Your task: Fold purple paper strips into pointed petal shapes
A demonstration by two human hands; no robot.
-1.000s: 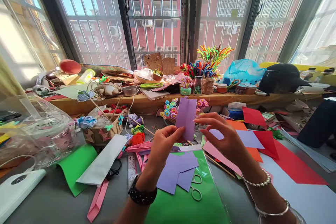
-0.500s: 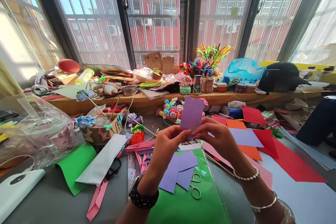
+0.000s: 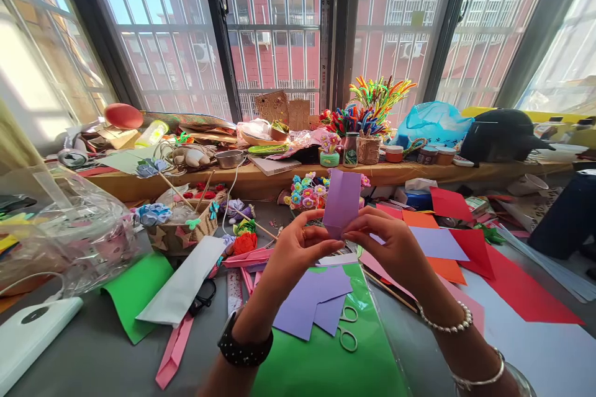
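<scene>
A small purple paper sheet (image 3: 343,200) stands upright in front of me, with crease lines along its lower part. Its bottom edge is pinched by my right hand (image 3: 385,237), thumb and fingers together. My left hand (image 3: 298,248) has its thumb and fingers curved around the lower left corner, touching the paper. Below lie several purple paper pieces (image 3: 298,304) on a green sheet (image 3: 326,366) in a clear sleeve. Scissors (image 3: 348,340) rest beside those pieces.
Folded pink paper strips (image 3: 174,350) and a white packet (image 3: 184,285) lie left. Red sheets (image 3: 526,285) and orange sheets spread to the right. A flower basket (image 3: 181,232) stands back left. The window ledge holds a blue bag (image 3: 435,127) and pipe cleaners (image 3: 382,99).
The purple sheet has turned slightly and now shows a crease near its bottom and left side. My left fingers have spread a little; my right hand still pinches the paper.
</scene>
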